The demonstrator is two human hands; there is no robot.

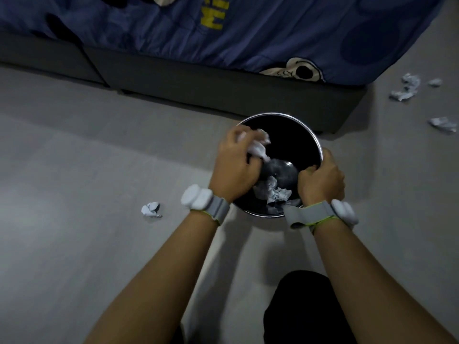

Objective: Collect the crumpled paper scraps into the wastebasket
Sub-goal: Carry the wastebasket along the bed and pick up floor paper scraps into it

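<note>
A round black wastebasket (293, 125) with a shiny metal rim stands on the grey floor in front of the bed. My left hand (234, 165) is over its opening, closed around crumpled white paper scraps (258, 147). My right hand (321, 180) grips the basket's right rim. Crumpled paper (273, 192) lies at the bottom of the basket. One loose scrap (151, 209) rests on the floor to the left of the basket. Several more scraps (407, 89) lie on the floor at the far right, with another one (443, 124) below them.
A dark bed base (198, 80) with a blue patterned sheet (273, 28) runs along the top, right behind the basket. My knee in black cloth (305, 306) is at the bottom. Bare grey floor (74, 157) spreads to the left.
</note>
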